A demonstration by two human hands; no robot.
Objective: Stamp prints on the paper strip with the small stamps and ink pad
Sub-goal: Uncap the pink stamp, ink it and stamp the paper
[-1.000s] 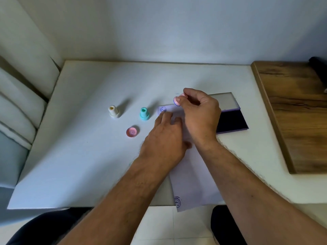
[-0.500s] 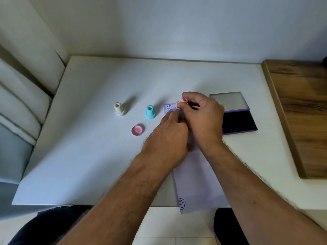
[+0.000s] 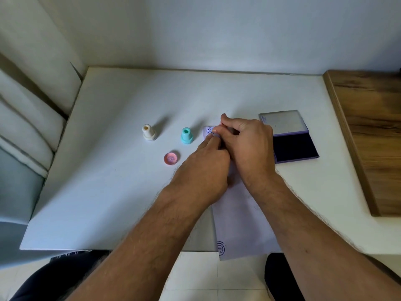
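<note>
**A:** What do I have under the hands right now?

**B:** From my head view, the paper strip runs from the table's near edge, where it overhangs, up toward the middle of the white table. One round blue print sits at its near end and another blue print at its far left corner.

**A:** And the hands?

**B:** My left hand lies on the strip with fingers stretched forward, tips pressing the paper just beside the far print; it grasps nothing. My right hand is curled, fingertips bunched over the far end of the strip next to the left fingertips. A sliver of pink shows at those fingertips, but I cannot tell for sure what is held there.

**A:** Where are the stamps?

**B:** A cream stamp and a teal stamp stand upright left of the strip, apart from each other, the teal one near the far print. A pink round cap lies flat in front of them, nearer me.

**A:** The ink pad?

**B:** The ink pad lies open just right of my right hand, dark pad facing up, its lid folded back beyond it. A wooden board lies at the far right.
</note>
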